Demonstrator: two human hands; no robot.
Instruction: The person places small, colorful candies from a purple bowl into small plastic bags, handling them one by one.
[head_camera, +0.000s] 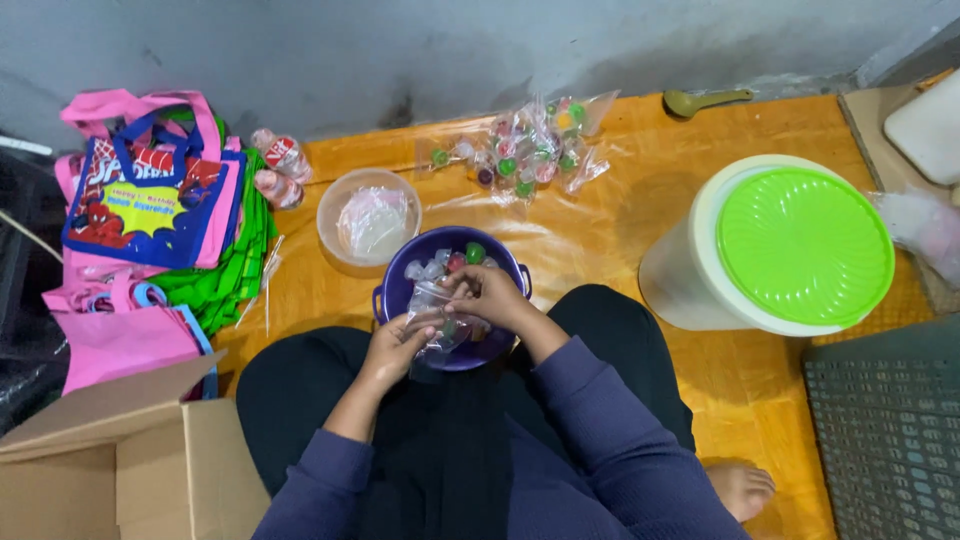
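While seated on the orange floor mat (640, 215): left hand (395, 345) and right hand (490, 295) both closed on a small clear plastic bag (432, 325), held over the purple bowl (395, 290) of wrapped candies, clear bowl (340, 200) just beyond.

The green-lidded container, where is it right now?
In the head view, the green-lidded container stands on the orange mat at the person's right, beside the right knee, right of the purple bowl.

I see a glossy purple plastic bowl (447, 290) holding a thin, crinkled clear plastic bag (432, 318), on a shiny orange plastic floor sheet (640, 200). At nine o'clock lie matt cloth bags (150, 200); at seven o'clock, a rough brown cardboard box (120, 460); at three o'clock, a smooth ribbed green plastic lid (805, 245).
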